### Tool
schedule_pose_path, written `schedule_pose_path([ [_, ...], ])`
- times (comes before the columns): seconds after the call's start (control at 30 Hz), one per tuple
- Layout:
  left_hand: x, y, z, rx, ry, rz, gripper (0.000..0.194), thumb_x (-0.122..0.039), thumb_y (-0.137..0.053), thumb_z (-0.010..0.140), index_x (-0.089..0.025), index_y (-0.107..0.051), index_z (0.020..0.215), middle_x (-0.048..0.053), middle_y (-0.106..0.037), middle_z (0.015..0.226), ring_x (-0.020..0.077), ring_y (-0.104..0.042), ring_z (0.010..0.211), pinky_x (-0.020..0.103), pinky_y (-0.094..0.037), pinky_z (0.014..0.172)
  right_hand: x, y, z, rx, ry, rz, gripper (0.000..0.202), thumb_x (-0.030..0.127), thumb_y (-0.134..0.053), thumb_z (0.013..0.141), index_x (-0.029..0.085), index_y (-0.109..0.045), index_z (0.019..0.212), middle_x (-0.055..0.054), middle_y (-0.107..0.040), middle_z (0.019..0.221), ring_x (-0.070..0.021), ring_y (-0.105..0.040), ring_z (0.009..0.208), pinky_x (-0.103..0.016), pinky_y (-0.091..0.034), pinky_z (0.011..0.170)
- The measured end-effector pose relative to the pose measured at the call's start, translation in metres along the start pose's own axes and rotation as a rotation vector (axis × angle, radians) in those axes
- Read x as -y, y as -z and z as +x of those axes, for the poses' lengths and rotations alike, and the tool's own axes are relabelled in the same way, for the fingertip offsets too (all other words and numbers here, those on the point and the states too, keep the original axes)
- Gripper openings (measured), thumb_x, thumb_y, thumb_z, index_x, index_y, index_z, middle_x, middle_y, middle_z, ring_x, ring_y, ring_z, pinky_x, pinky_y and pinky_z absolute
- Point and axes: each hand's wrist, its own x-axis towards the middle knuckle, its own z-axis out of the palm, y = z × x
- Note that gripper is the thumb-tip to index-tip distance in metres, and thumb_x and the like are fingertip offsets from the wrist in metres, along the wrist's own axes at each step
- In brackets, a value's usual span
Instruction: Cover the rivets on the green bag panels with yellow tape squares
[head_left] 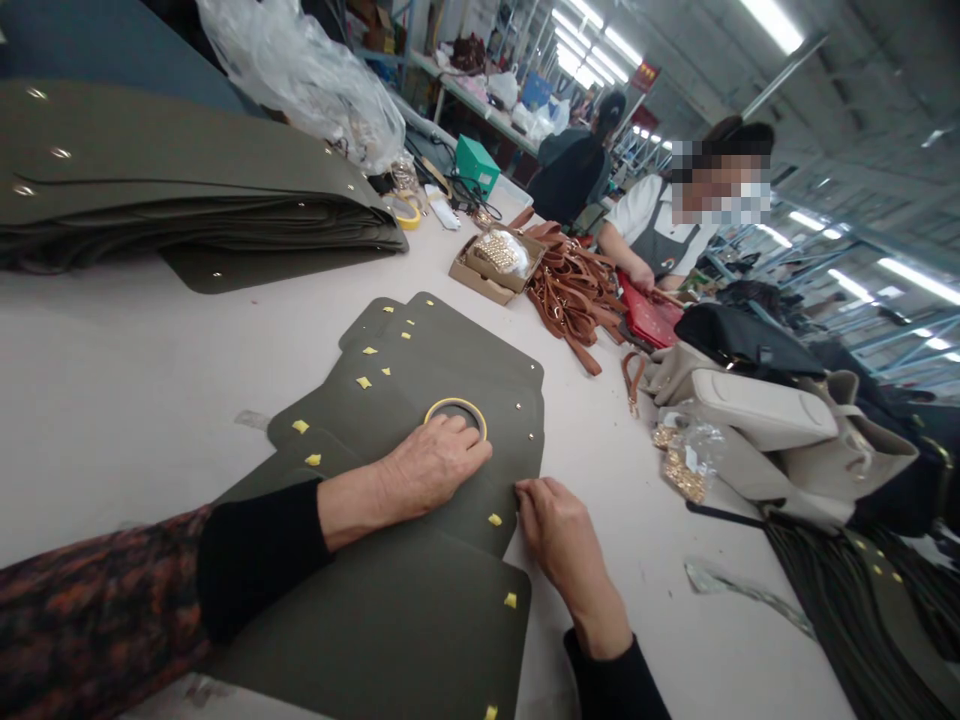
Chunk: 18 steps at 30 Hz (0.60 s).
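Dark olive leather-like panels [450, 350] lie overlapped on the table in front of me, dotted with small yellow tape pieces [364, 383]. My left hand [435, 462] rests on the upper panel, its fingers curled round the near side of a yellow-rimmed roll of tape [480, 412]. At the panel's right edge, my right hand [559, 530] has thumb and forefinger pinched together. Whether the edge or a bit of tape is between those fingertips is too small to make out. Metal studs [518, 406] show along the panel's right side.
A tall stack of olive panels [187, 200] stands at the left. Beyond are a cardboard box [487, 275] of gold hardware and brown straps [574, 280]. Cream bags [765, 410] and more dark panels [847, 620] lie right. A co-worker [675, 215] stands across the table.
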Motion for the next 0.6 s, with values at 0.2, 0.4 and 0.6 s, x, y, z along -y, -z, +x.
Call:
schedule_pose_path([
  [0.2, 0.000, 0.004, -0.001, -0.005, -0.009, -0.019, 0.013, -0.018, -0.044, 0.093, -0.017, -0.056, 0.089, 0.006, -0.058, 0.084, 0.0204, -0.051, 0.077, 0.033, -0.041, 0.070, 0.006, 0.009, 0.022, 0.121, -0.238, 0.067, 0.022, 0.015, -0.051, 0.083, 0.020, -0.070, 0.071, -0.004, -0.073, 0.071, -0.0165, -0.066, 0.063, -0.024, -0.044, 0.059],
  [0.4, 0.002, 0.015, -0.003, -0.034, -0.024, -0.142, 0.020, -0.014, -0.041, 0.093, -0.018, -0.059, 0.101, 0.004, -0.062, 0.083, 0.0166, -0.058, 0.077, 0.027, -0.047, 0.071, 0.018, 0.022, 0.015, 0.267, -0.200, 0.223, 0.024, 0.012, -0.051, 0.077, 0.020, -0.069, 0.063, 0.000, -0.068, 0.057, -0.0133, -0.060, 0.051, -0.022, -0.037, 0.050],
  [0.6, -0.002, 0.021, -0.006, -0.149, -0.040, -0.388, 0.032, -0.019, -0.041, 0.097, -0.020, -0.047, 0.128, 0.005, -0.068, 0.109, 0.0138, -0.066, 0.095, 0.023, -0.052, 0.081, 0.029, 0.018, 0.008, -0.159, -0.204, 0.457, 0.021, 0.023, -0.052, 0.086, 0.019, -0.070, 0.097, -0.005, -0.073, 0.088, -0.0163, -0.066, 0.074, -0.027, -0.052, 0.067],
])
